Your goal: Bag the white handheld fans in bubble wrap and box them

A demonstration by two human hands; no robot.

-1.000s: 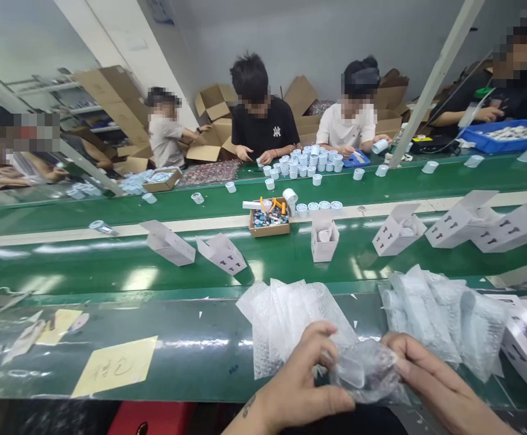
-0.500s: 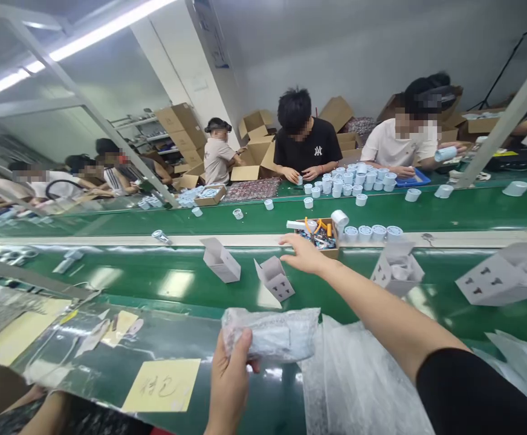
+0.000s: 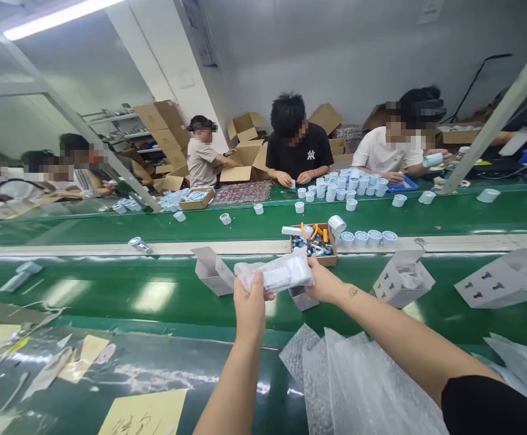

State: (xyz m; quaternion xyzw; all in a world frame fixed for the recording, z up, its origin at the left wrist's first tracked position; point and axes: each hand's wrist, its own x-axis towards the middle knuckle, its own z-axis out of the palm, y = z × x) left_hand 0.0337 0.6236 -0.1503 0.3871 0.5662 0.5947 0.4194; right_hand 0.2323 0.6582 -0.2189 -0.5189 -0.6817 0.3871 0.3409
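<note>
From my head view, my left hand (image 3: 249, 302) has its grip closed on a bubble-wrapped packet (image 3: 276, 275), raised above the green surface (image 3: 155, 296); my right hand (image 3: 323, 284) grips a small white box (image 3: 303, 297) beneath it.

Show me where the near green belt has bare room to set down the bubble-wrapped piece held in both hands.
Bare belt lies left of the open white box, and between the right hand and another white box. It is crowded under the bubble-wrapped piece in the left hand, and by the bubble-wrap bags.
</note>
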